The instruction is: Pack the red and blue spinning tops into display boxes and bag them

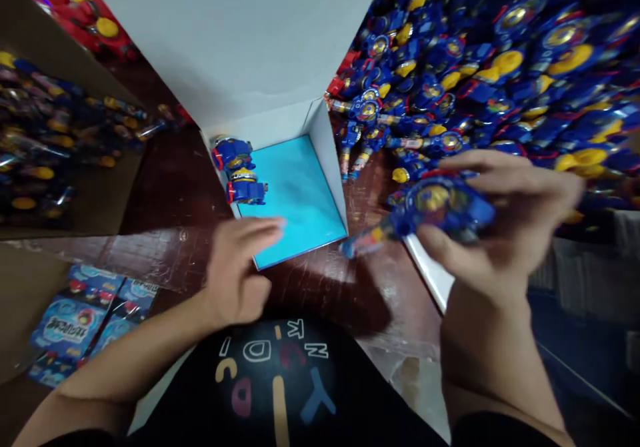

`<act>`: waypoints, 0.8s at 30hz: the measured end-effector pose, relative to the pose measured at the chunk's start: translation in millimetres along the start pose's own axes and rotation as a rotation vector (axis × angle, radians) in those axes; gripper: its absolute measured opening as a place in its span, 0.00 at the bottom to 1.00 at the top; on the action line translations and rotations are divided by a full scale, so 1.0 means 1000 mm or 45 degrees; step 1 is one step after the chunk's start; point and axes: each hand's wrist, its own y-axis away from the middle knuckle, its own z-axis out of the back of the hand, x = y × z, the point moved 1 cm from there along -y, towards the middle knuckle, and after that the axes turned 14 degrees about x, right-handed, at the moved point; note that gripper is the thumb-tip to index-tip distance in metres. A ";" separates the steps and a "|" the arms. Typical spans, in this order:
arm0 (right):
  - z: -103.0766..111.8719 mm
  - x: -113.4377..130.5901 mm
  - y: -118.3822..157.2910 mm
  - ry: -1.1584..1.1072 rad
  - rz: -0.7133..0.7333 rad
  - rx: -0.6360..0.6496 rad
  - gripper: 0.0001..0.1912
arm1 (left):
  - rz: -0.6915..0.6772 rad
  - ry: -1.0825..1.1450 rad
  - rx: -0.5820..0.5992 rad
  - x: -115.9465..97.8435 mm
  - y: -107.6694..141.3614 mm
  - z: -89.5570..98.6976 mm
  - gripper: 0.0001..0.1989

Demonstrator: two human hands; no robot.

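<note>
A blue plastic toy (434, 203) with a round gold centre and a colourful tube handle is gripped between the thumb and fingers of my right hand (505, 227). It is blurred by motion, its tube pointing left toward the box. My left hand (240, 267) hovers at the near left edge of an open white box (230, 40) with a bright blue bottom panel (295, 193). Its fingers are stretched forward and nothing shows in them. Two similar blue and red toys (245, 183) sit against the left side of the box.
A large pile of blue and yellow toys (440, 87) covers the right side of the dark red table (325, 300). On the left stands a brown carton (115, 193) with more toys. Red toys (85, 13) lie behind it. Printed blue boxes (70, 323) are stacked at lower left.
</note>
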 end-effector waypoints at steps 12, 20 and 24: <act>-0.073 0.024 0.003 -0.194 0.079 0.416 0.41 | -0.177 -0.538 -0.074 0.022 0.015 0.003 0.27; -0.117 0.032 -0.001 0.315 0.353 0.535 0.26 | 0.061 -0.551 -0.152 0.071 -0.029 0.019 0.17; -0.126 0.056 -0.004 0.451 0.388 0.645 0.23 | -0.030 -0.441 -0.238 0.068 -0.032 0.016 0.13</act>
